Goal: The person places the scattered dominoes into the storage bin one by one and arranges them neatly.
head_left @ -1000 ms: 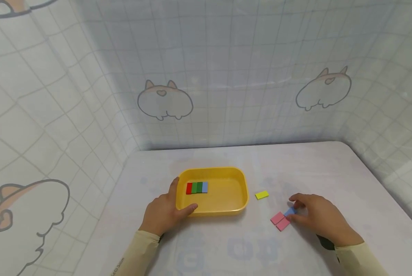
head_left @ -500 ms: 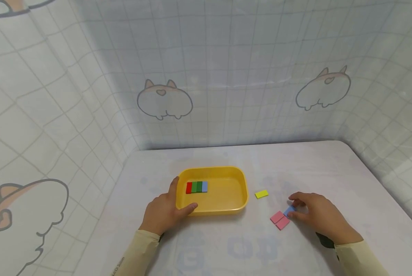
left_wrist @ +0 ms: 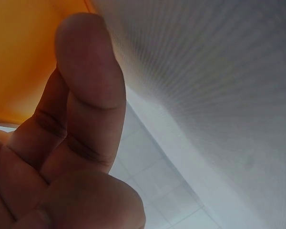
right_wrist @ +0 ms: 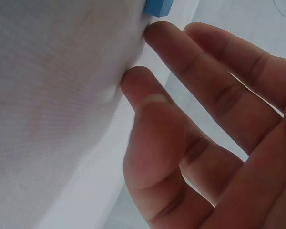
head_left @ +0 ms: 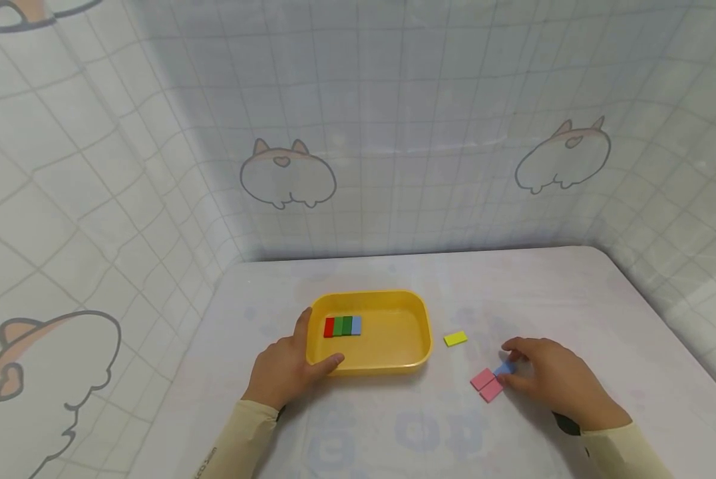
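My left hand (head_left: 283, 366) holds the yellow tray (head_left: 418, 362) by its near left corner, thumb over the near rim and index finger along the left side. Inside the tray, a red tile (head_left: 329, 326), a light green tile (head_left: 338, 326), a dark green tile (head_left: 347, 325) and a light blue tile (head_left: 356, 325) lie in a row. My right hand (head_left: 558, 379) is at a blue tile (head_left: 505, 368) on the table, thumb and fingers apart. In the right wrist view the blue tile (right_wrist: 158, 6) lies just beyond the fingertips, not pinched.
Two pink tiles, a left one (head_left: 482, 379) and a nearer one (head_left: 492, 390), lie side by side against the blue tile. A yellow tile (head_left: 456, 338) is between them and the tray. Grid-patterned cloth walls (head_left: 424, 199) enclose the table (head_left: 514, 279) behind and at both sides.
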{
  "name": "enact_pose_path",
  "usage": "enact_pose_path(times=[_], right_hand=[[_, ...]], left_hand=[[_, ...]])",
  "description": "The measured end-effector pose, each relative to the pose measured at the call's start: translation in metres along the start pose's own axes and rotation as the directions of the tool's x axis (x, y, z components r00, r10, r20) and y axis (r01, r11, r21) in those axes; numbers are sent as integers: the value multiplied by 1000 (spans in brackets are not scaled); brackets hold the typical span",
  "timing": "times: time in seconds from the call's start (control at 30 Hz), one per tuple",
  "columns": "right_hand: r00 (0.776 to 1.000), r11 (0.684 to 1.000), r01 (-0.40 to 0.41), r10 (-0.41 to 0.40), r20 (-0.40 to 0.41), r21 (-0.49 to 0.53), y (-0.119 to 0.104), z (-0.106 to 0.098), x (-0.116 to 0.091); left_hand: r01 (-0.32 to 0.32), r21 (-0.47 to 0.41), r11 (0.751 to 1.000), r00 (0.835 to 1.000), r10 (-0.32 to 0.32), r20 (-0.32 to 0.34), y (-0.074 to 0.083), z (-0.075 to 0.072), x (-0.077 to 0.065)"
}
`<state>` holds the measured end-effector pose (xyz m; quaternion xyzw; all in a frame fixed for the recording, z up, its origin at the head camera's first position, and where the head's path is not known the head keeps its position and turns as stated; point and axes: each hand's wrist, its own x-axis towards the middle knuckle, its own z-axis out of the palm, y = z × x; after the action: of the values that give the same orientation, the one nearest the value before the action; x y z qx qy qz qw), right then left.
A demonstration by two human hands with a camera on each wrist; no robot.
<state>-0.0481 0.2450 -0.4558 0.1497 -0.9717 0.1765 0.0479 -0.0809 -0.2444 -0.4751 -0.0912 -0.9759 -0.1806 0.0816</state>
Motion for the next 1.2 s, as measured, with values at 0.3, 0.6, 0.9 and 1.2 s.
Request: enact_pose_path(times=[0.3,0.6,0.9,1.2], right_hand=[[1000,1000,4,-4,1,-9,2,1,1],[1000,1000,0,0,4,-13,1,2,1],[1000,1000,13,-13,-7,-29,2,2,0],[1000,1000,13,-13,8,-28,5,1,0]], left_hand=[[-11,0,1000,1000,11,-9,-2,2,2],[-11,2,1000,1000,11,-11,-1,2,1],[-18,-2,1000,1000,18,-17,0,1,0],[-26,-4,1000,999,26,-27,0,1,0]])
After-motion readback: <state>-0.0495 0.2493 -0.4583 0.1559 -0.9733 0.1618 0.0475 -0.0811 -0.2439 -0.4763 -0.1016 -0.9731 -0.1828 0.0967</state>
